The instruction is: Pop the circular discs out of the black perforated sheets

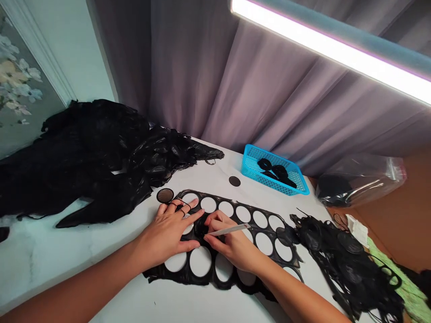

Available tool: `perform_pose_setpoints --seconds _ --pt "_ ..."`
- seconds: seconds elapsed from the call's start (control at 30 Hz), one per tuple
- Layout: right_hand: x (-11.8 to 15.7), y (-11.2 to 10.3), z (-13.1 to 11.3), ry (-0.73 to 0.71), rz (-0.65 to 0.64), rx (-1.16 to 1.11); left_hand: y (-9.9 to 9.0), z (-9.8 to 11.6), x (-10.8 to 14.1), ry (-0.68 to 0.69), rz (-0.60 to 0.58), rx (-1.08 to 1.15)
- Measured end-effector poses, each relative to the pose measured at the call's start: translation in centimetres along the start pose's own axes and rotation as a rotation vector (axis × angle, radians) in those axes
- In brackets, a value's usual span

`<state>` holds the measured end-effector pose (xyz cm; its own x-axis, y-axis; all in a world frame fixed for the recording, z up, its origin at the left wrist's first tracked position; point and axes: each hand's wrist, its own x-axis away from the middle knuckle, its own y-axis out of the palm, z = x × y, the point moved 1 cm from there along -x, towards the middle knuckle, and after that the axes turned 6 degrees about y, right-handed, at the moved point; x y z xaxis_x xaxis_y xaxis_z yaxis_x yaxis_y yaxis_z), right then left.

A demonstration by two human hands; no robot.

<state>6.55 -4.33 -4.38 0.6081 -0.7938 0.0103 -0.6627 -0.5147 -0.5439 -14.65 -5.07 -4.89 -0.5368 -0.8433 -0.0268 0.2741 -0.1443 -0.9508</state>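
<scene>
A black sheet (215,252) with rows of round cut-outs lies flat on the table, white showing through the holes. My left hand (168,231) rests on its left part with fingers spread; thin black loops sit around two of them. My right hand (232,244) is closed on a slim, flat, pale tool (232,229), whose kind I cannot make out. Its working end is at a dark spot of the sheet (201,225) between my hands, partly hidden by my fingers. A dark disc (165,195) lies by my left fingertips, and another disc (235,181) lies farther back.
A large heap of thin black material (111,152) covers the left side. At the back stands a blue basket (251,168) with black pieces inside. Black scraps (350,260) pile up at right, near a clear plastic bag (367,177). A bright tube lamp (330,47) hangs above.
</scene>
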Motion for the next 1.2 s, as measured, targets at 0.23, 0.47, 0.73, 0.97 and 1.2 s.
perform_pose_setpoints --seconds 0.23,0.47,0.73,0.97,1.2 --pt "0.0 -0.1 0.2 0.012 -0.025 0.004 -0.1 0.0 0.0 -0.012 -0.032 -0.010" --pt "-0.1 -0.1 0.2 0.014 -0.025 0.008 0.2 -0.1 0.1 0.008 0.004 -0.005" --pt "0.0 0.3 -0.1 0.029 0.004 0.072 0.2 0.0 0.1 0.016 0.007 -0.008" --pt "0.6 2.6 0.9 -0.096 0.098 0.322 0.4 -0.2 0.2 0.017 0.022 -0.015" --pt "0.2 -2.4 2.8 0.299 0.582 -0.277 0.2 -0.6 0.2 0.023 0.018 -0.018"
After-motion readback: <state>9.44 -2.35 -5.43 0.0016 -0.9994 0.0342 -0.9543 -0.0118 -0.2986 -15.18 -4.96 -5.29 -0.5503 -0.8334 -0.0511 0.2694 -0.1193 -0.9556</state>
